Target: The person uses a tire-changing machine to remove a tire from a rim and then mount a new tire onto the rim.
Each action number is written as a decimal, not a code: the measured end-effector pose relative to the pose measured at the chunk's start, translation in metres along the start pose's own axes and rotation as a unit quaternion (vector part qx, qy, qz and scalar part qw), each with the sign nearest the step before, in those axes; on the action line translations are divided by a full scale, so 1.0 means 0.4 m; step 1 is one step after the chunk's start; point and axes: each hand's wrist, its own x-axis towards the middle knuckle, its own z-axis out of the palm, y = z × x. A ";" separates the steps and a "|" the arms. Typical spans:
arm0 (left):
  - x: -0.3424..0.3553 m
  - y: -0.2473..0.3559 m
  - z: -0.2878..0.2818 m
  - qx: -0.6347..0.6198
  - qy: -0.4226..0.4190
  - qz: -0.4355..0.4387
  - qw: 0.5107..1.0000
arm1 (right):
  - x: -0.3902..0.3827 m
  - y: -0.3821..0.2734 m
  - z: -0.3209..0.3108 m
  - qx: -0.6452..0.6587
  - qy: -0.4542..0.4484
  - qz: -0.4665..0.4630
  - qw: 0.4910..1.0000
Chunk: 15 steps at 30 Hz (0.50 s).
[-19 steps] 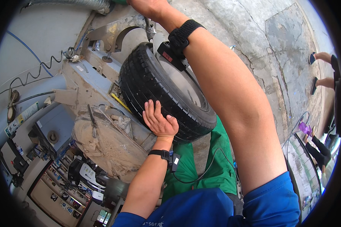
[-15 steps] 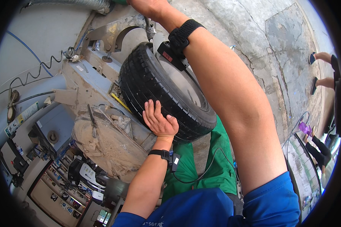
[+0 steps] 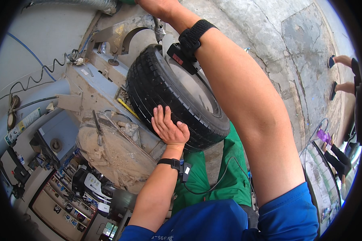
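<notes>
Tyre appears positioned beside the machine, still mounted on its rim, left hand flat, fingers extended, on the tread, right hand cut off, grip indeterminable.

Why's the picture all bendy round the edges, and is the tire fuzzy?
Head view: a fisheye lens curves the edge of the floor and leaves black corners; head view: the tire isn't fuzzy, its tread looks crisp, and the left hand looks sharp too.
</notes>
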 end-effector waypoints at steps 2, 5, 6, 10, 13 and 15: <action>0.000 0.000 0.000 -0.001 -0.001 -0.001 1.000 | -0.001 -0.001 0.000 0.002 0.002 -0.002 1.000; 0.000 0.001 0.001 -0.002 -0.001 -0.004 1.000 | -0.003 -0.002 0.000 0.009 0.001 0.006 1.000; -0.001 0.001 0.001 -0.003 -0.001 -0.005 1.000 | -0.003 -0.002 0.000 0.009 0.002 0.004 1.000; -0.003 -0.001 0.003 -0.002 -0.002 -0.006 1.000 | -0.002 -0.002 0.000 0.008 0.002 0.006 1.000; -0.004 -0.003 0.003 0.001 -0.002 -0.005 1.000 | -0.002 0.000 0.001 0.006 0.003 0.002 1.000; -0.004 -0.002 0.003 0.000 -0.001 -0.003 1.000 | -0.001 0.001 0.001 0.004 0.003 0.001 1.000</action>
